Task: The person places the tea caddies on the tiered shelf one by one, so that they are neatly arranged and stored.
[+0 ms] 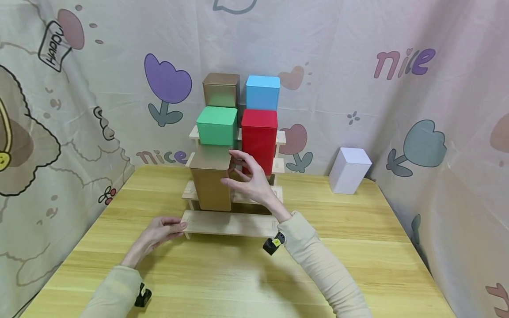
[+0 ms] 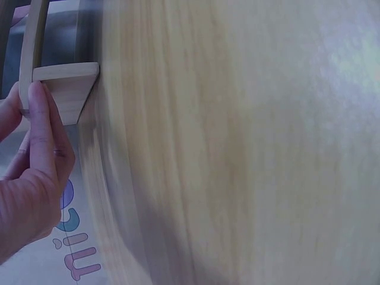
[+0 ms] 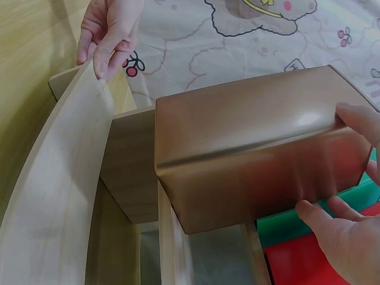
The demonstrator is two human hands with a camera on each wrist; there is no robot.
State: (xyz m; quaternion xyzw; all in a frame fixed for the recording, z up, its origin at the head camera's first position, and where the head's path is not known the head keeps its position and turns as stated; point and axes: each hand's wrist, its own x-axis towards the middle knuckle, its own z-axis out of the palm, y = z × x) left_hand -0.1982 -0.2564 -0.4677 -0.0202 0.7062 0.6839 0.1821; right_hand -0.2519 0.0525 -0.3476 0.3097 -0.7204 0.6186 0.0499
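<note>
A wooden stepped rack [image 1: 234, 224] stands on the table. My left hand [image 1: 164, 229] pinches the left end of its lowest step between thumb and fingers; the left wrist view shows the fingertips [image 2: 37, 89] on the board. On the second step a tall brown box [image 1: 212, 187] stands upright at the left. My right hand [image 1: 254, 183] is at its right side, fingers spread and loosely bent. In the right wrist view the thumb lies at one long edge of the brown box [image 3: 261, 124], with the other fingertips [image 3: 306, 208] right at the side face.
Behind, a green box [image 1: 216, 126] and a red box [image 1: 259, 137] stand on the third step. Another brown box [image 1: 221, 90] and a blue box [image 1: 263, 92] are on the top step. A white box [image 1: 350, 170] stands at the table's back right. Printed cloth [image 1: 326, 101] hangs behind.
</note>
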